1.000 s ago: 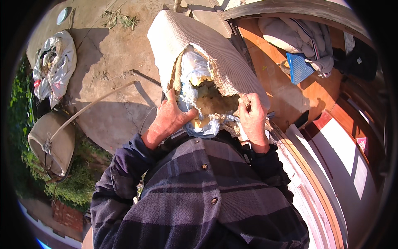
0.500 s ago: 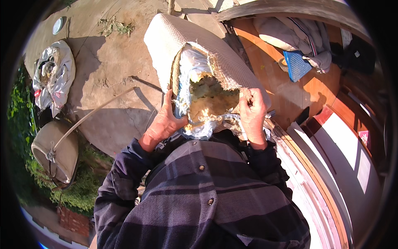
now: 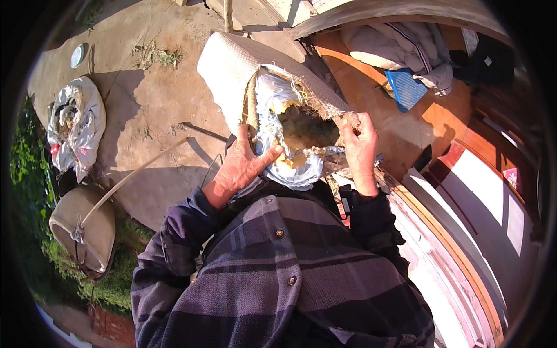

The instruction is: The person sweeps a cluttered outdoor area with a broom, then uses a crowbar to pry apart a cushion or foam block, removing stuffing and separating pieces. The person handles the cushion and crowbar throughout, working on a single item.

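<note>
Coarse woven sack (image 3: 232, 69), glossy plastic liner (image 3: 278, 98), rough concrete ground (image 3: 151, 98)

- Left hand (image 3: 241, 168) grips the near-left edge of the open woven sack (image 3: 232, 69); thumb lies on the pale plastic liner (image 3: 272, 98).
- Right hand (image 3: 361, 148) pinches the frayed right rim.
- Yellowish clumped contents (image 3: 301, 130) visible inside.
- Crumpled plastic bag (image 3: 78, 127) lies on the concrete ground (image 3: 151, 98), well apart.

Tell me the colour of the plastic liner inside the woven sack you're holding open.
Pale blue-white plastic liner, seen best in the head view.
</note>
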`<state>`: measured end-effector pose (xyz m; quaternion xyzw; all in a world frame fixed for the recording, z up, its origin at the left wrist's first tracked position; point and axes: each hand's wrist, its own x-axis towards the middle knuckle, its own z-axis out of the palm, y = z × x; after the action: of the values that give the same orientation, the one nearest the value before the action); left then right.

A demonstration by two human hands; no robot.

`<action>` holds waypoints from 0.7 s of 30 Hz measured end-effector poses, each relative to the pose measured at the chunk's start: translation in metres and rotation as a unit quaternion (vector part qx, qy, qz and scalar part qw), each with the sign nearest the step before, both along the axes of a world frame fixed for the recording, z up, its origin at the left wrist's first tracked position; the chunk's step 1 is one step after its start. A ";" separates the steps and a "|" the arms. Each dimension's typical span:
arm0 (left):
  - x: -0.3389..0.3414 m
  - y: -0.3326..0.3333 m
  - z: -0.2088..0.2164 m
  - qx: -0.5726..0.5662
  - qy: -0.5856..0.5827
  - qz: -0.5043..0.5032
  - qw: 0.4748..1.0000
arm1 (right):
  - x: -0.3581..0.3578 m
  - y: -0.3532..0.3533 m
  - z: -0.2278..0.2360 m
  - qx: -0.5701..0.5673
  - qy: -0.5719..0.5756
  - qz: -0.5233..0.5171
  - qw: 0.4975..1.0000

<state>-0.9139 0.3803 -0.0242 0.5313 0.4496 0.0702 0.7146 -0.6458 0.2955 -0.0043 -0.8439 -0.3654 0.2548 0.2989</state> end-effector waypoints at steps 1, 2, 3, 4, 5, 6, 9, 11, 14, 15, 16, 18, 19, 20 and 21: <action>0.000 0.003 0.003 -0.003 0.030 -0.027 0.999 | 0.002 -0.002 -0.002 -0.010 0.003 -0.008 1.000; -0.001 0.005 0.006 -0.008 0.019 -0.034 0.999 | 0.004 -0.004 -0.004 0.020 -0.016 0.008 1.000; 0.004 0.008 0.008 0.002 -0.007 -0.031 1.000 | 0.007 -0.006 -0.005 0.040 -0.006 -0.015 0.999; 0.009 0.009 0.010 0.006 -0.048 -0.016 0.999 | 0.010 -0.008 -0.005 0.058 0.000 -0.026 0.998; 0.013 0.011 0.012 0.005 -0.031 -0.040 0.999 | 0.015 -0.009 -0.005 0.060 0.012 -0.042 0.997; 0.020 0.013 0.012 0.003 -0.016 -0.054 0.998 | 0.018 -0.011 -0.003 0.047 0.037 -0.061 0.996; 0.047 0.016 0.014 0.032 0.006 -0.061 0.998 | 0.034 -0.017 0.007 0.099 -0.016 -0.081 0.992; 0.056 0.017 0.016 0.056 -0.032 -0.051 0.997 | 0.040 -0.027 0.017 0.071 -0.115 -0.080 0.988; 0.064 0.017 0.012 0.076 -0.021 -0.077 0.994 | 0.040 -0.053 0.030 0.000 -0.250 -0.070 0.966; 0.066 0.016 0.010 0.090 -0.018 -0.085 0.992 | 0.038 -0.064 0.031 -0.059 -0.184 -0.108 0.975; 0.068 0.015 0.008 0.095 -0.021 -0.088 0.991 | 0.037 -0.073 0.032 -0.122 -0.118 -0.129 0.977; 0.071 0.012 0.003 0.119 -0.033 -0.091 0.988 | 0.032 -0.092 0.026 -0.156 0.106 -0.198 0.962; 0.072 0.010 0.001 0.130 -0.057 -0.093 0.985 | 0.028 -0.099 0.019 -0.133 0.111 -0.150 0.973; 0.074 0.007 0.000 0.139 -0.078 -0.095 0.983 | 0.024 -0.106 0.011 -0.049 0.164 -0.138 0.976; 0.076 0.006 -0.001 0.140 -0.093 -0.099 0.981 | 0.021 -0.113 0.004 -0.031 0.306 -0.240 0.921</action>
<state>-0.8381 0.3859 -0.0248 0.6589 0.3124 0.1106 0.6753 -0.6249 0.1826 -0.0006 -0.7962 -0.0347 0.4322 0.4219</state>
